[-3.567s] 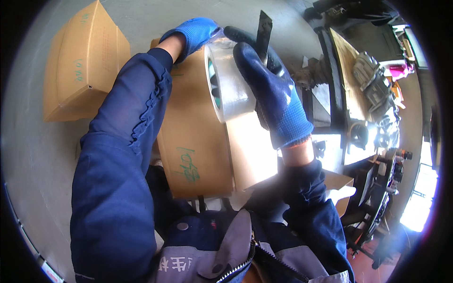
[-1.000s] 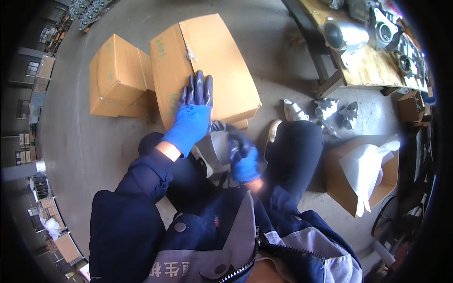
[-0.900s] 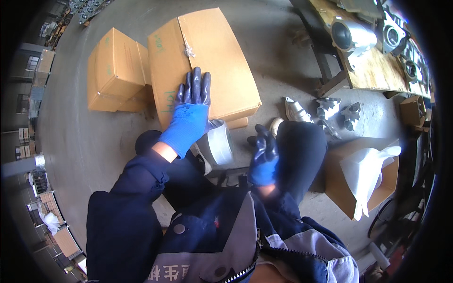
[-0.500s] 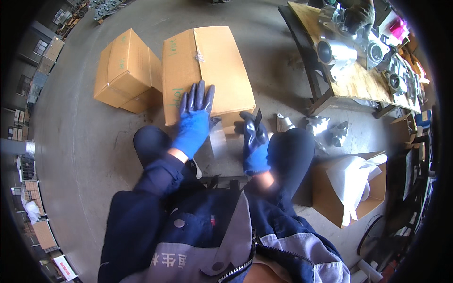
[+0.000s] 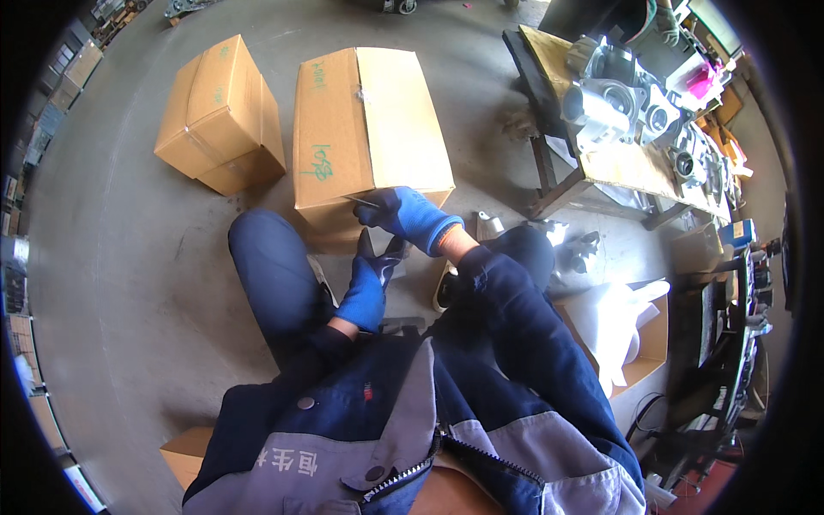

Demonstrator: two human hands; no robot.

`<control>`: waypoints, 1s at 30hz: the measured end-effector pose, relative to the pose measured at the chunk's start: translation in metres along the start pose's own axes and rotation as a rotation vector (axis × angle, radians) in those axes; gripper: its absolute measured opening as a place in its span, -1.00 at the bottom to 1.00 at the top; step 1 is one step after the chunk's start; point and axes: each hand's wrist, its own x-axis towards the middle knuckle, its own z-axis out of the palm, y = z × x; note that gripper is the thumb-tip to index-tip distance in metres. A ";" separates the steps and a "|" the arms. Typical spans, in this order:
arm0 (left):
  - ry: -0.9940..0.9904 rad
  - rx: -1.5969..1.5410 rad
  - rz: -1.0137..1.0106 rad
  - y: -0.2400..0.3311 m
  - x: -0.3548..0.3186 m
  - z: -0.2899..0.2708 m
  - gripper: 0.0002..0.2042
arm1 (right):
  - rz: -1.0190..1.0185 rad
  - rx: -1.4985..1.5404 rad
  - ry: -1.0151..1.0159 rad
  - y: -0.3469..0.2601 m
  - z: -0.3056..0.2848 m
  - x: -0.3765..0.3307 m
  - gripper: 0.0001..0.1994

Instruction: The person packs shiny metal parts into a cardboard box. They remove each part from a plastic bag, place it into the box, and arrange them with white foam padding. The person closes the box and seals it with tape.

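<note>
A large closed cardboard box [image 5: 410, 129] with green handwriting on top stands on the floor before me. At its near top edge, my right hand [image 5: 403, 215] is closed around a thin, dark blade-like tool [image 5: 360, 202], which points left along the edge. My left hand [image 5: 369, 279] is raised just below, close to the box's near side. A pale, see-through strip of tape [image 5: 382, 241] shows between its thumb and fingers. The grip itself is partly hidden. Both hands wear blue gloves with dark palms.
A second cardboard box [image 5: 210, 120] stands left. To the right, a wooden bench [image 5: 592, 167] carries metal castings [image 5: 596, 112]; more castings [image 5: 584, 251] lie on the floor. An open carton [image 5: 650, 352] with white sheeting sits by my right leg. Another person's gloved hand [image 5: 667, 26] shows beyond the bench.
My left hand has come off the box top, down to its near side. My right hand has moved left and up to the box edge with the tool. My view has shifted slightly.
</note>
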 end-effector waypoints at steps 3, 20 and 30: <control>-0.017 0.053 -0.130 -0.003 0.004 -0.003 -0.52 | 0.057 0.087 0.016 0.007 0.003 -0.002 -0.67; -0.230 0.235 -0.088 -0.018 0.033 -0.037 -0.27 | 0.002 -0.241 0.082 0.032 0.027 -0.002 -0.71; -0.163 0.482 -0.275 -0.021 0.041 -0.048 -0.76 | 0.428 0.188 -0.087 0.045 0.005 -0.040 -0.68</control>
